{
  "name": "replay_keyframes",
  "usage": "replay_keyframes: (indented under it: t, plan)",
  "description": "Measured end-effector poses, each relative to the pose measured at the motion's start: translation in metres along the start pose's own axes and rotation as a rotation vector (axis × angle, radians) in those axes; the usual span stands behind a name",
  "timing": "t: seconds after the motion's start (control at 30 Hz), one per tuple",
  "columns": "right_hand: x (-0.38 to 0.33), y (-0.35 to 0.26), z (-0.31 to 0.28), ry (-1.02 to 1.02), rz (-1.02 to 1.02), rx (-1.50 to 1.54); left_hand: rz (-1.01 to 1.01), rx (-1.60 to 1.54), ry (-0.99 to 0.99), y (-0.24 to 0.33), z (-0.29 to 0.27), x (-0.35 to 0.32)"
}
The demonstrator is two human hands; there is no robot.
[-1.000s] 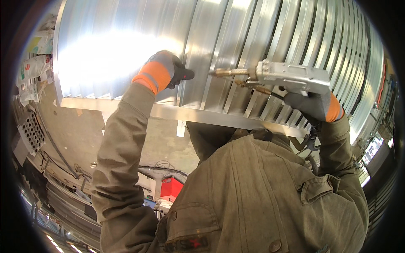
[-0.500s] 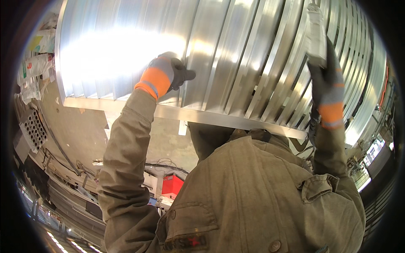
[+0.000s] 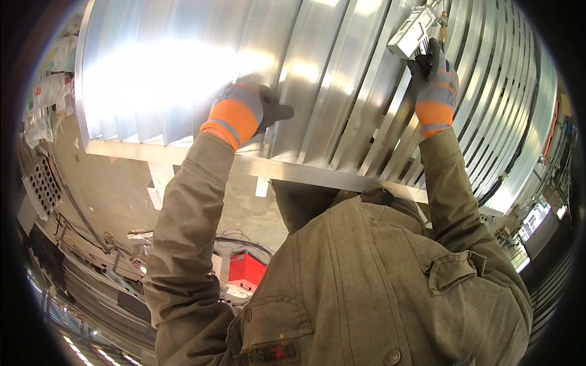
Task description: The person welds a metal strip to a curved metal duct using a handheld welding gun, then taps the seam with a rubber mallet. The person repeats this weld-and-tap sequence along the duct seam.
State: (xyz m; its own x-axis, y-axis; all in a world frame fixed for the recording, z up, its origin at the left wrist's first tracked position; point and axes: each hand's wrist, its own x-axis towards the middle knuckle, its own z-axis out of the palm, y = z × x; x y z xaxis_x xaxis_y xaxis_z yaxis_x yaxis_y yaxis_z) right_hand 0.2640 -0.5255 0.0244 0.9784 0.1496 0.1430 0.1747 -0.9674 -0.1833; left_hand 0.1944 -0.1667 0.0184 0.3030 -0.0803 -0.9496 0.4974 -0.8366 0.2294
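Note:
Several long silver aluminium profiles (image 3: 305,79) lie side by side in front of me, with a flat metal edge strip (image 3: 293,169) along their near ends. My left hand (image 3: 249,110), in a grey and orange glove, rests on one of the left profiles. Its fingers curl against the metal and one dark digit points right; part of the grip is hidden. At the upper right, my right hand (image 3: 434,85) has its dark fingertips around the lower end of a pale box-shaped device (image 3: 415,30). A brass-coloured fitting (image 3: 444,27) shows beside this device, which tilts to the left.
Gaps separate the profiles on the right, and a black cable (image 3: 513,165) runs across them. Below the near edge, a red box (image 3: 246,269) sits among wires. A perforated panel (image 3: 43,188) and plastic-wrapped goods (image 3: 52,91) stand at the left. Strong glare covers the left profiles.
My right hand has moved left with the pale device, which has turned from nearly upright to a leftward tilt. My left hand has shifted slightly right on the profiles.

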Motion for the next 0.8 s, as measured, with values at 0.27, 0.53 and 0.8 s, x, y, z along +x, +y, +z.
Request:
replay_keyframes:
  t: [0.27, 0.53, 0.8]
  plan:
    - [-0.016, -0.117, -0.001, -0.29, -0.758, 0.344, -0.002, -0.042, -0.047, -0.001, -0.001, 0.006]
    - [0.014, -0.147, 0.05, -0.611, -1.021, 0.244, 0.1, -0.004, 0.101, -0.012, 0.008, 0.011]
    - [0.029, -0.154, 0.058, -0.668, -1.068, 0.091, 0.143, -0.045, 0.167, -0.025, 0.019, 0.025]
